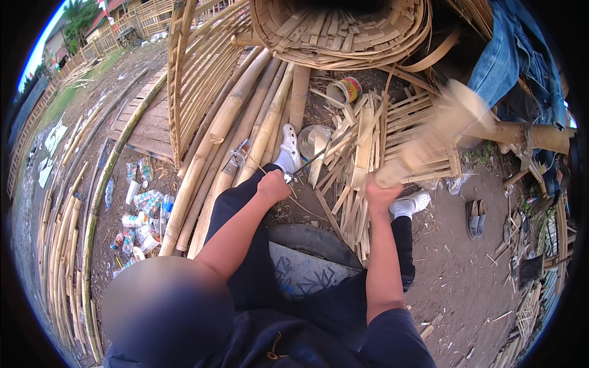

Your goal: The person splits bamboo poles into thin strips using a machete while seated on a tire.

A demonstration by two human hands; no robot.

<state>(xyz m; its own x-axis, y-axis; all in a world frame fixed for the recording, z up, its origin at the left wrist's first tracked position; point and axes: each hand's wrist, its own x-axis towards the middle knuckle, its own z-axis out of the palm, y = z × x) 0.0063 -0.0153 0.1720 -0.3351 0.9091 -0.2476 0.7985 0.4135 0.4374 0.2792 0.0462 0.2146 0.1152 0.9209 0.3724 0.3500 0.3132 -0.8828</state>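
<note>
My left hand [275, 185] is closed around the handle end of a long knife [322, 154]. Its dark, narrow blade slants up to the right over split bamboo. In my right hand [381, 193] is a thick, pale wooden club [429, 141], blurred by motion and raised to the upper right. The club's far end is wider than the part in my fist. Between my feet lies a loose pile of split bamboo strips [346, 202], below and between both hands. The knife and club are apart.
Bamboo poles [236, 110] lie to my left beside plastic litter [147, 211]. A large woven basket [343, 34] stands ahead, near a yellow-and-red tin [345, 91]. A bamboo slat panel [417, 135], blue denim [521, 55] and sandals [475, 219] are to the right.
</note>
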